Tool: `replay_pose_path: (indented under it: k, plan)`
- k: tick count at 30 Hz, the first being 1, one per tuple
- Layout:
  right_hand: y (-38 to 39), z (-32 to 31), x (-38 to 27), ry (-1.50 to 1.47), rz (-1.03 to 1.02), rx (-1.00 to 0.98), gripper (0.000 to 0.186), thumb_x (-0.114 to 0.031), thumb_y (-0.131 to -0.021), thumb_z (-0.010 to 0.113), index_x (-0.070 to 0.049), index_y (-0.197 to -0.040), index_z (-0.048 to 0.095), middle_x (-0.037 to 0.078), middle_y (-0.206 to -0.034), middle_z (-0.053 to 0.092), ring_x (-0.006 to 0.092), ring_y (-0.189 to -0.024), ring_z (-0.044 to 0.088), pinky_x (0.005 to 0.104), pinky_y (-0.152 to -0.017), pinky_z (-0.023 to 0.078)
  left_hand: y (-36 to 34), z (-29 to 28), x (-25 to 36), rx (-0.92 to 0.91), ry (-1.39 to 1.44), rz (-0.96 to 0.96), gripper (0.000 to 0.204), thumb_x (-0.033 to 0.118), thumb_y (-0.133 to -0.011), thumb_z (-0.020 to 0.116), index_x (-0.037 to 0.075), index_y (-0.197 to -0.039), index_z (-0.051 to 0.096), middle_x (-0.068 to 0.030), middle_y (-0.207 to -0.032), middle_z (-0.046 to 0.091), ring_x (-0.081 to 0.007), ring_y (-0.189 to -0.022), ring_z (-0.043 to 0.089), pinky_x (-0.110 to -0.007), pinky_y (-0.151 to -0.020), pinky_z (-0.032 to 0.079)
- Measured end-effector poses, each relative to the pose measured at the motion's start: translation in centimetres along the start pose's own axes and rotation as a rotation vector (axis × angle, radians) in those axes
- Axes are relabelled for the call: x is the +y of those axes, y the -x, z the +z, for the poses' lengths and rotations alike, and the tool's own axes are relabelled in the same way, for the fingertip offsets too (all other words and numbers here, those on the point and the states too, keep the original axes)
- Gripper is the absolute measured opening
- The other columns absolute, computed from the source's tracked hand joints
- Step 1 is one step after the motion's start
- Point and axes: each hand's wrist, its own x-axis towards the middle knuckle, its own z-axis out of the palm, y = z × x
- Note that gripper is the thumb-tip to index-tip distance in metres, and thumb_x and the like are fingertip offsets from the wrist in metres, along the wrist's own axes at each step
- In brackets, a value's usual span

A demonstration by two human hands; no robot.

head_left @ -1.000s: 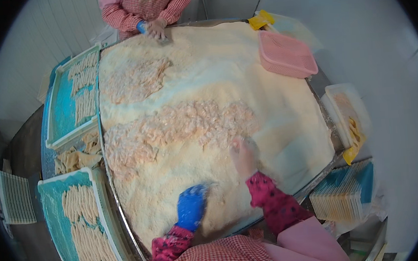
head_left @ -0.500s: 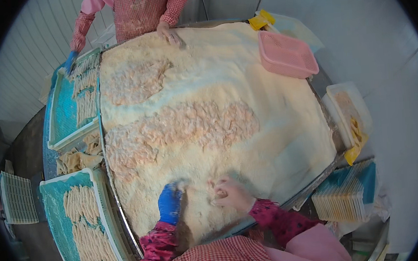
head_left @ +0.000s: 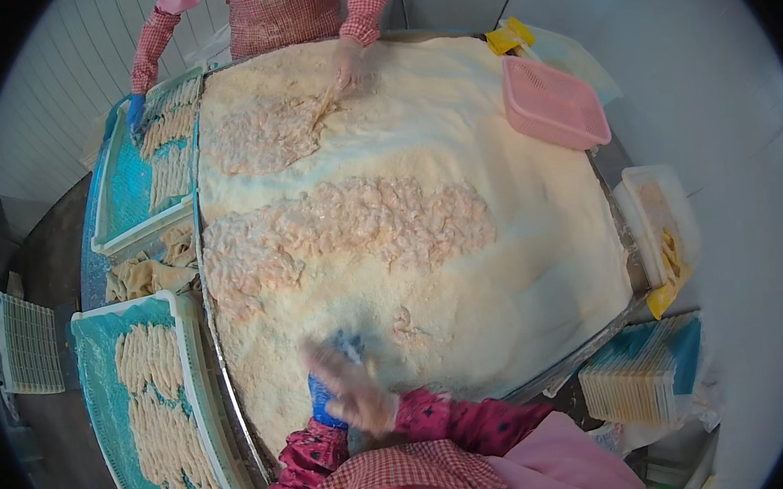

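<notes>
My right hand (head_left: 363, 401), bare or in a clear glove, reaches leftward across my left hand, its fingers stretched out and blurred. Beneath it, my left hand (head_left: 323, 406) in a blue glove is partly covered, and its fingers are smeared by motion. Both are over a wide bed of pale crumbs (head_left: 543, 297). A small pinkish raw meat piece (head_left: 403, 321) lies in the crumbs to the right of my hands. Beyond them stretches a long heap of raw meat strips (head_left: 344, 225). Whether either hand holds anything is hidden by blur.
Left of the table, a near tray (head_left: 180, 330) and a far tray (head_left: 124, 240) hold rows of coated strips, with crumpled cloth (head_left: 150, 274) between. A co-worker's hand (head_left: 350, 67) touches a second meat heap (head_left: 263, 137). A pink basket (head_left: 553, 103) stands far right; stacked trays (head_left: 636, 377), near right.
My right hand has moved left from beside the small meat piece and now crosses my left hand. The co-worker's bare hand has shifted right, pulling at the far heap.
</notes>
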Motion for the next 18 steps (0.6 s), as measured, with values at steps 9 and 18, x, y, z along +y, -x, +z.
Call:
replay_pose_path:
  k: [9,18]
  plan:
    - [-4.5,-19.5,14.5,0.951,0.368,0.171,0.027,-0.018,-0.082,0.053,-0.003,-0.105,0.055,0.016,-0.102,0.058,0.0324,-0.094,0.054,0.0394,-0.083,0.043,-2.1,-0.8,14.6,0.153,0.454,-0.057,0.050,0.042,-0.094,0.034,0.011,-0.133,0.035,-0.0087,-0.119,0.052,-0.0190,-0.101,0.054,-0.031,-0.080,0.047]
    - [-6.0,-19.4,10.8,0.690,0.491,0.201,0.024,-0.006,-0.070,0.062,-0.001,-0.093,0.055,0.006,-0.081,0.057,0.0144,-0.076,0.056,0.0278,-0.068,0.046,-0.7,-21.7,38.1,0.981,-0.164,0.623,0.052,0.041,-0.095,0.034,0.001,-0.127,0.039,-0.0105,-0.105,0.054,-0.0235,-0.101,0.049,-0.034,-0.092,0.040]
